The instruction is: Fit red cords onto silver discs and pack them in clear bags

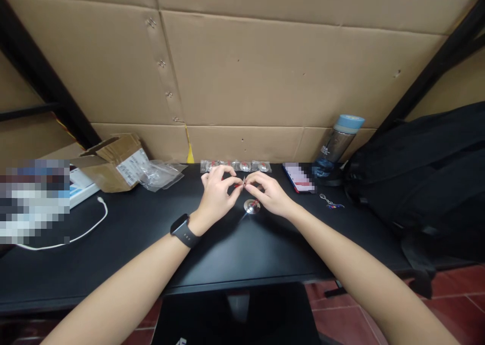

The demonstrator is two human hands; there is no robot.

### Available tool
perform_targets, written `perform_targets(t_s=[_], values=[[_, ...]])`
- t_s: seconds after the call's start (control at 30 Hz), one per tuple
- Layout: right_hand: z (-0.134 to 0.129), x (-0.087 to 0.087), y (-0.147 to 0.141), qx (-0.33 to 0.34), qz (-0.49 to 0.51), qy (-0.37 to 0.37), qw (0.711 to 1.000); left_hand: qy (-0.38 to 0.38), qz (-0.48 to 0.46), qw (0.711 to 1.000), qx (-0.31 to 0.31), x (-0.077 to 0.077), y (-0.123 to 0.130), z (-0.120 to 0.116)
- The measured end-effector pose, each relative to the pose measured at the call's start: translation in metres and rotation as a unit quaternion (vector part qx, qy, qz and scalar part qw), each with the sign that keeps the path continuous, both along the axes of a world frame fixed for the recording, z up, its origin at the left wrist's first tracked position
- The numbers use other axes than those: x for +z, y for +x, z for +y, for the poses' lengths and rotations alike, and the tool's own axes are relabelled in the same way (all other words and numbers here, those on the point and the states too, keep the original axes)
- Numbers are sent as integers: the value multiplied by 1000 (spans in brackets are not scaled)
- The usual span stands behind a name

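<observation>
1. I see the left hand (219, 191) pinching a small thin piece (243, 182) with thumb and pointer finger. Its other fingers curl loosely.
2. That piece stands edge-up between both hands. A bit of red shows beside it, but I can't tell what it is.
3. A shiny round disc (249, 208) lies on the table (212, 264), just this side of the fingertips, nearer the right hand (268, 193). It's round, so no long way.
4. The right hand pinches the piece too.
</observation>
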State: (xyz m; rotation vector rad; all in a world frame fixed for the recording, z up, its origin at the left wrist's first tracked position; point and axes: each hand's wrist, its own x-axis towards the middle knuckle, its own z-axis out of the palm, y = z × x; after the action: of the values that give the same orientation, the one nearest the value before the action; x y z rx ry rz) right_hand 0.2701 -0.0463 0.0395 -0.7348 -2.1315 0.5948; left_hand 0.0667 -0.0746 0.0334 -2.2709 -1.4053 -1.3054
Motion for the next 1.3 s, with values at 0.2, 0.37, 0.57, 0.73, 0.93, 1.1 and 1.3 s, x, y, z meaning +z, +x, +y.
perform_targets(t_s=[0.2, 0.37, 0.57, 0.73, 0.93, 1.1, 1.3], values=[[-1, -1, 0, -5, -22, 58, 998, 2, 17, 1000, -20, 2, 0, -1], [-1, -2, -2, -29, 1, 67, 997, 4, 21, 999, -39, 3, 1, -2], [-2, 2, -2, -56, 33, 58, 996, -57, 3, 996, -66, 9, 3, -9], [-2, 4, 0, -61, 49, 10, 997, -80, 28, 993, -87, 7, 3, -9], [0, 0, 0, -34, 39, 26, 998, -82, 50, 994, -44, 4, 6, -8], [3, -2, 0, -32, 21, 90, 995, -93, 75, 992, -40, 6, 8, -8], [5, 2, 6, -45, 9, 128, 991, -100, 52, 993, -29, 5, 6, -3]])
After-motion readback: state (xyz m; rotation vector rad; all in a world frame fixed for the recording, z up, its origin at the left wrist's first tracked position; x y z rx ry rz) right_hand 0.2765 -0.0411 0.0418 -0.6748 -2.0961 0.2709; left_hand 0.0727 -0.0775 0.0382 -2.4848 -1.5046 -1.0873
